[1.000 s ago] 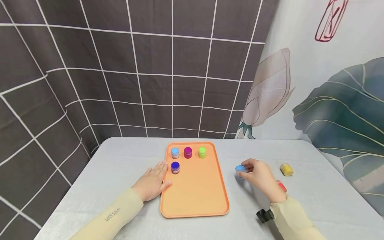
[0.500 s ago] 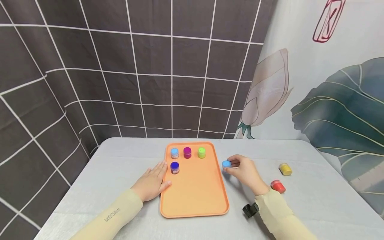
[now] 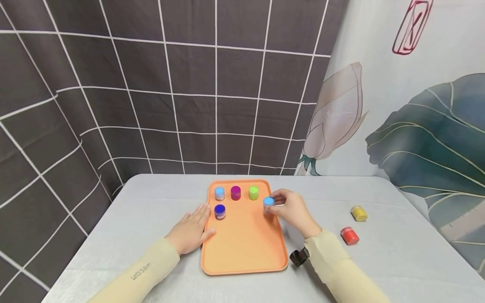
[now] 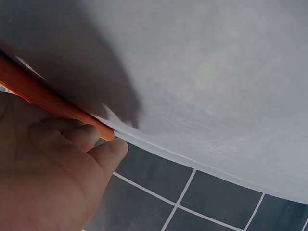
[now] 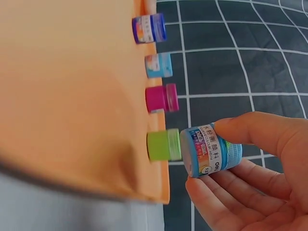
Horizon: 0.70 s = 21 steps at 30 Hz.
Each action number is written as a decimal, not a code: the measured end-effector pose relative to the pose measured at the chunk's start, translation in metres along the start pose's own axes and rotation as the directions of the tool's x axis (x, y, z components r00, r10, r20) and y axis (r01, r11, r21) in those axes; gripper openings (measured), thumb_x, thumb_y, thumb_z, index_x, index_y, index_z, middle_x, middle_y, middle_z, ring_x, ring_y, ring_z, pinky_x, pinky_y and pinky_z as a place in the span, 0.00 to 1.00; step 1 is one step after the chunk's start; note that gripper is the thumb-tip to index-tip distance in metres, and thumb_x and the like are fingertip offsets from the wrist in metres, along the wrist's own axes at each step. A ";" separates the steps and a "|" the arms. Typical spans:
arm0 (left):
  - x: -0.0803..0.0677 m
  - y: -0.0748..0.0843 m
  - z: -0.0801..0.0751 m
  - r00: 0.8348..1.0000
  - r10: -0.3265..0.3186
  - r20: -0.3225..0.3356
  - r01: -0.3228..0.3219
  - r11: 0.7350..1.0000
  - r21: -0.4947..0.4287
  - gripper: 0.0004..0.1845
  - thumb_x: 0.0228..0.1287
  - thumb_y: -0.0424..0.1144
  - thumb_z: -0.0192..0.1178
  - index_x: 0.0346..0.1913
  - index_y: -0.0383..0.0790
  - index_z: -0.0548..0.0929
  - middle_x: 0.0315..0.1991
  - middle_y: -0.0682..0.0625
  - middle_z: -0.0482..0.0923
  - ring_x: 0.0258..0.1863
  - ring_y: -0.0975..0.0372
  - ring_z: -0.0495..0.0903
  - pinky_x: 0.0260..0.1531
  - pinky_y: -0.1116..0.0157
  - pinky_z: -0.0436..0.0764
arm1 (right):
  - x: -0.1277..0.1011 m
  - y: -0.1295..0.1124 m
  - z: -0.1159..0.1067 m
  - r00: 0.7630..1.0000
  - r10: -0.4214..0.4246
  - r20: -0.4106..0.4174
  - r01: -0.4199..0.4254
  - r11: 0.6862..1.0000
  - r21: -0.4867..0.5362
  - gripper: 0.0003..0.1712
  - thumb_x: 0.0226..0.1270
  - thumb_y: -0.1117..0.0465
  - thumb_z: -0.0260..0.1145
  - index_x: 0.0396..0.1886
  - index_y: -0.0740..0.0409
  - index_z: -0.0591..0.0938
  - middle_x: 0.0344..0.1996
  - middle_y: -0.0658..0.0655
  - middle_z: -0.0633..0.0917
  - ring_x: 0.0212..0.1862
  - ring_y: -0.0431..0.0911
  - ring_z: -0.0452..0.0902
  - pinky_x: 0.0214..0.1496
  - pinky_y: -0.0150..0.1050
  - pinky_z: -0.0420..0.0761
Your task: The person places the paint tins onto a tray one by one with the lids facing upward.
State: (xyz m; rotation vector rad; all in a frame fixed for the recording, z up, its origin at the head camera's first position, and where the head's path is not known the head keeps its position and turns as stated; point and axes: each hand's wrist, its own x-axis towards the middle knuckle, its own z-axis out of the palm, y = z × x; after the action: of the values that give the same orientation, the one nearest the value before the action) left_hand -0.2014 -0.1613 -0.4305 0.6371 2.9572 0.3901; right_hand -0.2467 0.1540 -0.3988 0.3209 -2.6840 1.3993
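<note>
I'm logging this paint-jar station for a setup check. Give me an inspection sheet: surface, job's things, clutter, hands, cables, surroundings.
Surface: grey table, covered with a cloth.
Job's things: orange tray holding light blue jar, magenta jar, green jar in the far row, dark blue jar nearer; held blue jar over the tray's right side.
Clutter: yellow jar and red jar on the table right of the tray.
Hands: left hand flat against the tray's left edge; right hand pinches the held blue jar.
Cables: nothing seen.
Surroundings: dark grid-pattern backdrop; floral wall hanging at right.
</note>
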 end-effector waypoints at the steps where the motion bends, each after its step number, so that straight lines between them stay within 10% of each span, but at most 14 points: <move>1: 0.000 0.000 0.000 1.000 0.000 -0.001 0.000 1.000 -0.003 0.39 0.79 0.55 0.49 0.77 0.27 0.58 0.79 0.36 0.53 0.79 0.46 0.52 0.74 0.41 0.55 | 0.001 -0.002 0.002 1.000 -0.003 0.000 0.003 1.000 0.005 0.18 0.54 0.65 0.79 0.43 0.67 0.84 0.36 0.58 0.88 0.41 0.50 0.87 0.46 0.41 0.86; 21: -0.002 0.001 -0.002 1.000 0.006 -0.005 -0.006 1.000 -0.005 0.38 0.79 0.53 0.50 0.76 0.25 0.59 0.78 0.34 0.54 0.78 0.44 0.53 0.74 0.41 0.55 | 0.022 -0.022 0.043 0.996 0.037 0.081 -0.042 0.997 0.064 0.18 0.51 0.72 0.79 0.41 0.67 0.83 0.34 0.57 0.86 0.37 0.47 0.85 0.46 0.40 0.87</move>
State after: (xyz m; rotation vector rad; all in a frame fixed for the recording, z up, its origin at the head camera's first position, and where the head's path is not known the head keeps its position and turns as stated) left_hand -0.1994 -0.1616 -0.4277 0.6455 2.9588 0.4001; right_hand -0.2625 0.1034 -0.4025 0.3385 -2.7263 1.5203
